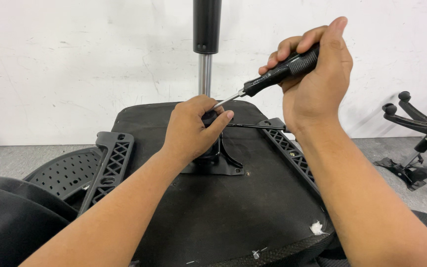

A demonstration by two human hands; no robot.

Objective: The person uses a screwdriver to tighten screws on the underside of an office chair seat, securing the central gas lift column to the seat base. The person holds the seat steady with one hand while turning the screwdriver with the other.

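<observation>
White wall behind | upturned seat (213,217), gas column (205,74) | right hand (317,84) grip holds screwdriver (277,71) | left hand (193,126) clasps mechanism

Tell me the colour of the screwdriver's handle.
Black textured screwdriver handle, gripped in the right hand; head view.

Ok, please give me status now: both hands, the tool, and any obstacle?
Right hand grips screwdriver handle. Left hand on knob at chair mechanism, steadying the shaft tip. Seat underside faces up. Gas cylinder stands just behind; nothing blocking.
</observation>
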